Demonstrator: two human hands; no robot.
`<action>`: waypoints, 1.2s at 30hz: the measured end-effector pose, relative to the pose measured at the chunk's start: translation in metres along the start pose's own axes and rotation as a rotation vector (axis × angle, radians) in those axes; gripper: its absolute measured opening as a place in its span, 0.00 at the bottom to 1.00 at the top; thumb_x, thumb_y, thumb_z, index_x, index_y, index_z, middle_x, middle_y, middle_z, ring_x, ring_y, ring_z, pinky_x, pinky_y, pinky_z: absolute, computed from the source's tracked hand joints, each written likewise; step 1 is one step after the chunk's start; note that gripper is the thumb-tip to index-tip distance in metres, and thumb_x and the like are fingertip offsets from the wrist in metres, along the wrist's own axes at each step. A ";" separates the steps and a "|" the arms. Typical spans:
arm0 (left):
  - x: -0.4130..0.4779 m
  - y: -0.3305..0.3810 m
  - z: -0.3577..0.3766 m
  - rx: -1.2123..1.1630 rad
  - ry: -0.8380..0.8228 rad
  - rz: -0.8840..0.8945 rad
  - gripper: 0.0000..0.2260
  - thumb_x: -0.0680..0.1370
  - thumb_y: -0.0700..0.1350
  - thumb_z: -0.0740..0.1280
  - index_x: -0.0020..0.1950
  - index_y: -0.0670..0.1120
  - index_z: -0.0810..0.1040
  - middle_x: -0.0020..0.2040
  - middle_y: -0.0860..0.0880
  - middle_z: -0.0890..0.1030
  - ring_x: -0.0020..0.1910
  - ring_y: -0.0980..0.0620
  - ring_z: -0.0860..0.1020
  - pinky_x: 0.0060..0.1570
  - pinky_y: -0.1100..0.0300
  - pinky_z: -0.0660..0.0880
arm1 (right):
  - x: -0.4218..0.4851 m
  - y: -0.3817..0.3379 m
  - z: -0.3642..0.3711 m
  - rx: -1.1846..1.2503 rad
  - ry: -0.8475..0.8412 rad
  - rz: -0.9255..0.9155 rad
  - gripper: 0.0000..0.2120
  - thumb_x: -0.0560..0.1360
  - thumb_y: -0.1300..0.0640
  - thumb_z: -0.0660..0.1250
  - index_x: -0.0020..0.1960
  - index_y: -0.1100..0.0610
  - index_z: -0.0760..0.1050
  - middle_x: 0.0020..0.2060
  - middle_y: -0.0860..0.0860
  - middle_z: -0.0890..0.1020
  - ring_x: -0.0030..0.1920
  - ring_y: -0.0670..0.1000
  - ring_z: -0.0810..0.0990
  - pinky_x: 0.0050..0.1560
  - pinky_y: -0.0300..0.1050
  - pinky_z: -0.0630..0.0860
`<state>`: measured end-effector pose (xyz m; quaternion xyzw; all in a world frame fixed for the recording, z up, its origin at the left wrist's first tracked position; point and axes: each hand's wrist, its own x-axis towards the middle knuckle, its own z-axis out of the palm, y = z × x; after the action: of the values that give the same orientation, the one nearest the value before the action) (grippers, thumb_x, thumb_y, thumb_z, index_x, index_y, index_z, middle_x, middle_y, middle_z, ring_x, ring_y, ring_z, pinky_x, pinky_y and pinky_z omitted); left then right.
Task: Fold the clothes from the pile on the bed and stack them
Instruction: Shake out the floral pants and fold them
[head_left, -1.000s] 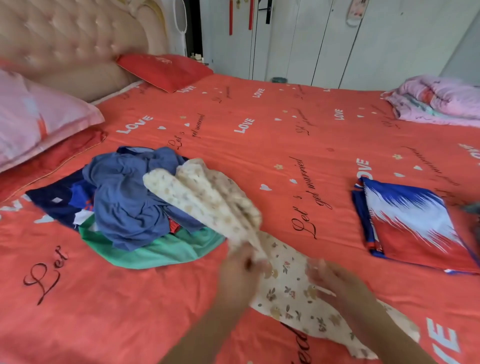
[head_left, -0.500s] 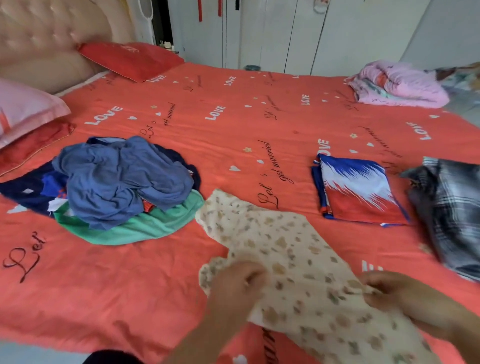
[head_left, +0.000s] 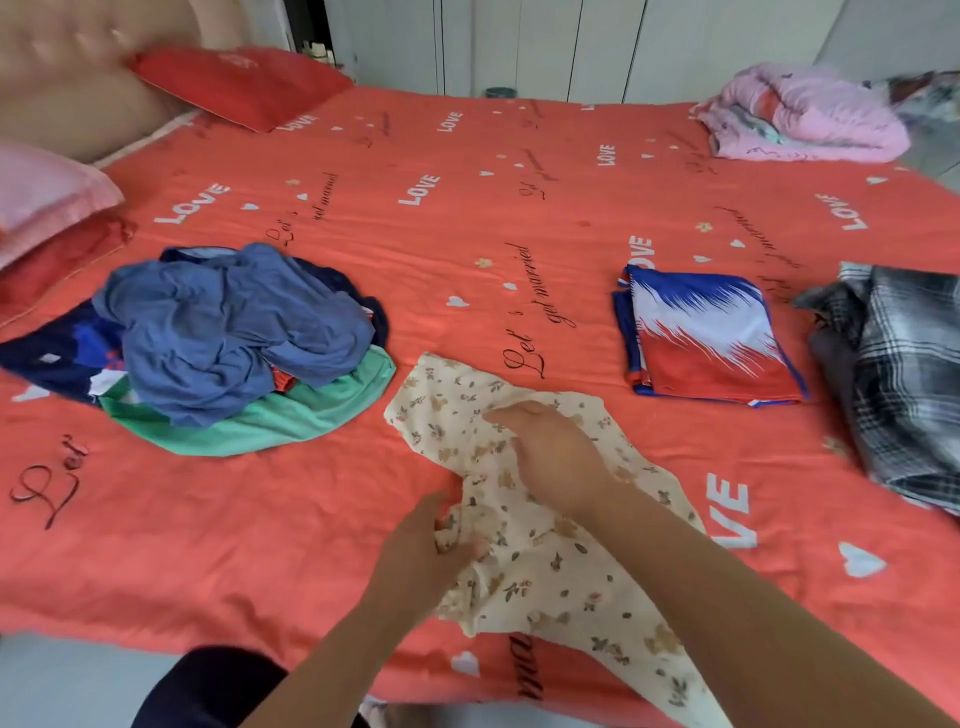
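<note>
My left hand (head_left: 431, 540) pinches a bunched edge of the floral garment (head_left: 545, 577); my right hand (head_left: 553, 454) lies flat on it. Light, limp cloth, I reckon: best gripped at the hems.

The left hand (head_left: 415, 551) is burying its fingertips in the floral cloth (head_left: 545, 577). Right of those fingers, a plaid garment (head_left: 909, 374) is running off-view.

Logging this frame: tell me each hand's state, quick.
Left hand: closed, gripping the floral garment at its bunched edge.
Right hand: open, resting flat on the floral garment.
</note>
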<state>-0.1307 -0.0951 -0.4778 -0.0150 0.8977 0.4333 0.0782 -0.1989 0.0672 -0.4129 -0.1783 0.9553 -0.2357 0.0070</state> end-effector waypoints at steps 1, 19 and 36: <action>-0.007 -0.002 -0.001 0.017 -0.022 0.082 0.29 0.71 0.50 0.71 0.70 0.56 0.63 0.58 0.59 0.73 0.49 0.62 0.73 0.42 0.74 0.69 | 0.016 -0.003 0.002 -0.041 -0.062 -0.003 0.30 0.73 0.71 0.57 0.73 0.53 0.62 0.71 0.53 0.65 0.68 0.53 0.67 0.65 0.46 0.68; -0.002 0.028 -0.085 0.516 -0.019 0.432 0.05 0.76 0.44 0.63 0.41 0.45 0.74 0.41 0.50 0.73 0.42 0.50 0.74 0.42 0.58 0.67 | 0.012 0.025 -0.164 0.153 -0.327 0.154 0.06 0.70 0.63 0.71 0.43 0.54 0.77 0.32 0.49 0.75 0.30 0.46 0.73 0.31 0.36 0.70; -0.083 0.370 -0.191 -0.276 0.126 0.729 0.17 0.74 0.52 0.69 0.42 0.36 0.78 0.38 0.37 0.81 0.34 0.43 0.79 0.39 0.53 0.75 | -0.138 -0.035 -0.414 0.762 0.833 0.096 0.06 0.78 0.59 0.61 0.43 0.57 0.73 0.32 0.52 0.81 0.25 0.42 0.80 0.24 0.31 0.75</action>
<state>-0.1085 -0.0167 -0.0608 0.2678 0.7805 0.5476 -0.1388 -0.0979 0.2716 -0.0391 -0.0115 0.7318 -0.6138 -0.2960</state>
